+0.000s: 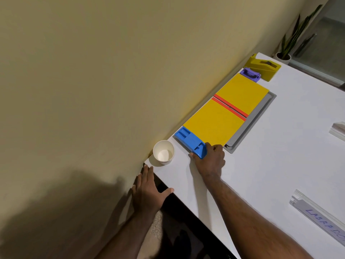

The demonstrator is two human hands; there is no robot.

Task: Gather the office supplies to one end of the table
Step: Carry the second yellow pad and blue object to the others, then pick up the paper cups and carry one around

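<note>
A blue plastic stapler-like tool (189,141) lies flat on the white table (270,165) near the wall. My right hand (210,161) grips its near end. Beyond it lie two yellow folders (214,122) with red-orange edges, side by side along the wall. Further back sit a small purple tool (250,74) and a yellow tape dispenser (263,66). My left hand (147,191) rests flat on the table's corner edge, fingers spread, holding nothing.
A white paper cup (164,152) stands upright at the table corner by the wall. A grey cable hatch (250,124) is set into the table under the folders. A clear name strip (321,219) and a pale stack (338,129) lie at right. A potted plant (283,55) stands behind.
</note>
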